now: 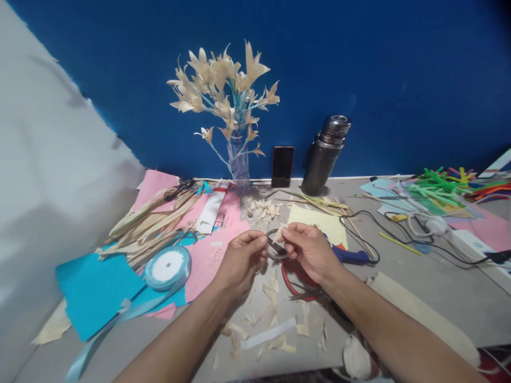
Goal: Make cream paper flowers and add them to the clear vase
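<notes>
My right hand (309, 247) is closed, thumb and fingers pinching a small pale petal-shaped piece of dried husk (278, 234). To its left my left hand (244, 258) is also closed in a pinch; what sits between its fingertips is too small to make out. A grey ring (277, 256), perhaps a roll of tape, shows between the two hands; whether they touch it I cannot tell. Red-handled scissors (293, 284) lie below my right hand, partly covered by it. Husk scraps (271, 292) are scattered on the table (279, 351) under my hands.
Husk flowers (223, 74) stand in a clear vase (239, 165) at the back, beside a phone (282, 166) and a dark flask (324, 154). A ribbon roll (167, 267) and dried husks (159, 218) lie left. Right are a blue glue gun (351, 256), cables and green pipe cleaners (435, 186).
</notes>
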